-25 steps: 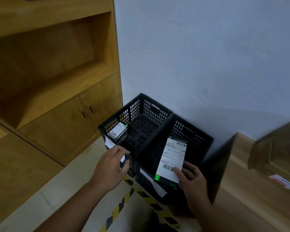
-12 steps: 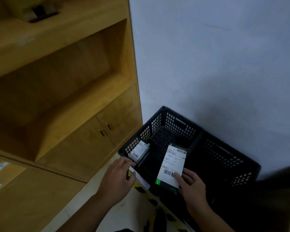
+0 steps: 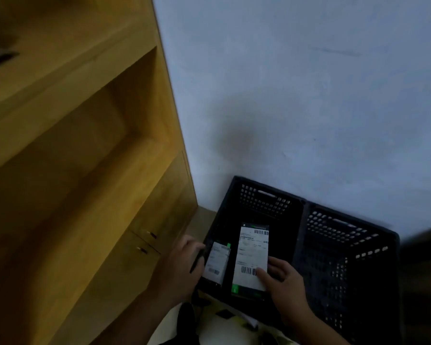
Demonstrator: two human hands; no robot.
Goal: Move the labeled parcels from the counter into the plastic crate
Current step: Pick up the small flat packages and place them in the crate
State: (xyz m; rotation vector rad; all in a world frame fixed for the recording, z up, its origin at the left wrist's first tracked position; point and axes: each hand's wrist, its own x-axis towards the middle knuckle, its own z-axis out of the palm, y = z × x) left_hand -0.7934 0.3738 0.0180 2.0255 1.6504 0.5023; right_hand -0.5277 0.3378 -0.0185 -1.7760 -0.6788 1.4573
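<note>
Two parcels hang at the crate (image 3: 266,205), lower centre: left hand (image 3: 182,266) grips the small parcel (image 3: 216,261), right hand (image 3: 288,285) pinches the big parcel (image 3: 252,255) by its lower edge; both seem light, stiff.

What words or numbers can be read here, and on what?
Label on the large parcel: barcodes and printed lines, too blurred to read.
Label on the small parcel: barcode and print, too blurred to read.
The black crates and wooden cabinet: no text visible.

The left hand (image 3: 181,266) and right hand (image 3: 285,285) are being shown bare, forearms uncovered (dim, blurred view).
</note>
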